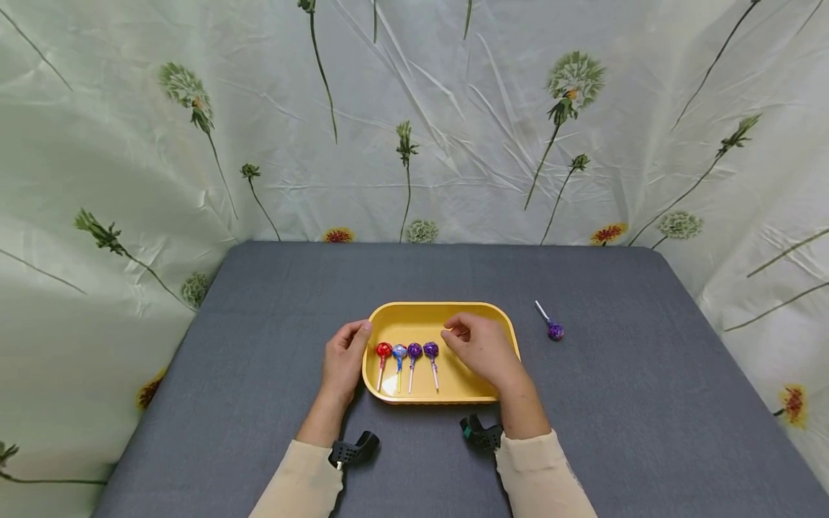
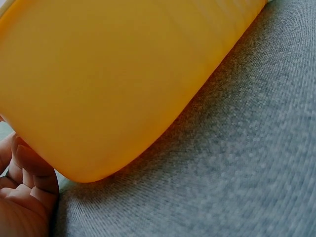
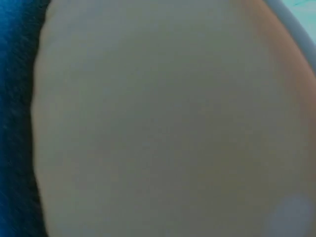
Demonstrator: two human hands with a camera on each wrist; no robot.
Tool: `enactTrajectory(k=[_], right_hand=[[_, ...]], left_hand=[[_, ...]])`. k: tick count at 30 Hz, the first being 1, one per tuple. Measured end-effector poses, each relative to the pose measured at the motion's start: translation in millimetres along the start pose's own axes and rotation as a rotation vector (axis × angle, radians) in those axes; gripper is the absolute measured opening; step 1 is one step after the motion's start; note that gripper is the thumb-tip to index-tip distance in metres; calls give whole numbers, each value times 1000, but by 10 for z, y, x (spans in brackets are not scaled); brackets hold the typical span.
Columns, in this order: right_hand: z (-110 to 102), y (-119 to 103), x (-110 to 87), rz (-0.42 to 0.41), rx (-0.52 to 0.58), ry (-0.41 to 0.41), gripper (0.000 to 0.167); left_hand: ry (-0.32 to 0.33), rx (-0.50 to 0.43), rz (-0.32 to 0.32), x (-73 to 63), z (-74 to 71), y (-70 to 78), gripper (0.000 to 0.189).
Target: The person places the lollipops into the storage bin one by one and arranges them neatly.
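Note:
My left hand (image 1: 343, 360) holds the left rim of a yellow tray (image 1: 447, 397), thumb at the rim. The left wrist view shows curled fingers (image 2: 34, 173) against the tray's outer wall. Lollipops lie in a row in the tray's left half, sticks toward me: a red one (image 1: 383, 350), a blue one (image 1: 399, 352) and two purple ones, one purple lollipop (image 1: 414, 350) beside the other purple lollipop (image 1: 430, 350). Over the tray's right half is my right hand (image 1: 482, 345), its fingers loosely bent, with nothing visible between them. A blurred pale surface fills most of the right wrist view.
Another purple lollipop (image 1: 555, 331) lies on the grey cloth-covered table (image 1: 615, 403), right of the tray, stick pointing away. Behind the table hangs a white curtain (image 1: 447, 180) with dandelion prints. Black cameras (image 1: 355, 449) are strapped to both wrists.

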State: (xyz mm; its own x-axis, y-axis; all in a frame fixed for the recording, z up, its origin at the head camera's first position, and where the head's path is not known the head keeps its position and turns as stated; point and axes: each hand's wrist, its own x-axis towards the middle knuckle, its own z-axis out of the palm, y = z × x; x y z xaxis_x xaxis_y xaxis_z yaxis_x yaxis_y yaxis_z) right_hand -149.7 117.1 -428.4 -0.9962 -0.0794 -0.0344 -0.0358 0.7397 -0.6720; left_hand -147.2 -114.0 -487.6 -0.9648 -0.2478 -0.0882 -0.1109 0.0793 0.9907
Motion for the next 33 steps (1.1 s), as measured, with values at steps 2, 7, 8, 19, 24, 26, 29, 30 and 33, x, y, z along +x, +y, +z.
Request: enactTrajectory(k=[2,7,8,19,24,26,29,30,33], right_hand=[[41,-21,-1,-10,-12,-28,17],[106,-90,-7,-47,-4,-85,17],[106,-97,-7,-55,-3,-85,17],[-178,61,-16,24,48,62,19],[-448,380,-15,137,72,416,19],[-514,570,-35,247,31,509,24],[-580,855,-84,404,-35,494,31],[-595,930,-103,440,-55,465,32],[-630,1080,-131,463,-72,407,29]], left_hand=[[0,-1,-1,2,1,1,38],[-5,-6,-4,22,10,15,38],[-7,-7,-5,25,13,20,39],[-7,-20,-9,17,28,38,39],[-7,-21,-20,22,19,27,39],[-2,-16,-25,18,10,19,39],[3,-10,-28,10,5,16,39],[2,-8,-27,8,5,15,39],[4,-7,-25,3,12,16,39]])
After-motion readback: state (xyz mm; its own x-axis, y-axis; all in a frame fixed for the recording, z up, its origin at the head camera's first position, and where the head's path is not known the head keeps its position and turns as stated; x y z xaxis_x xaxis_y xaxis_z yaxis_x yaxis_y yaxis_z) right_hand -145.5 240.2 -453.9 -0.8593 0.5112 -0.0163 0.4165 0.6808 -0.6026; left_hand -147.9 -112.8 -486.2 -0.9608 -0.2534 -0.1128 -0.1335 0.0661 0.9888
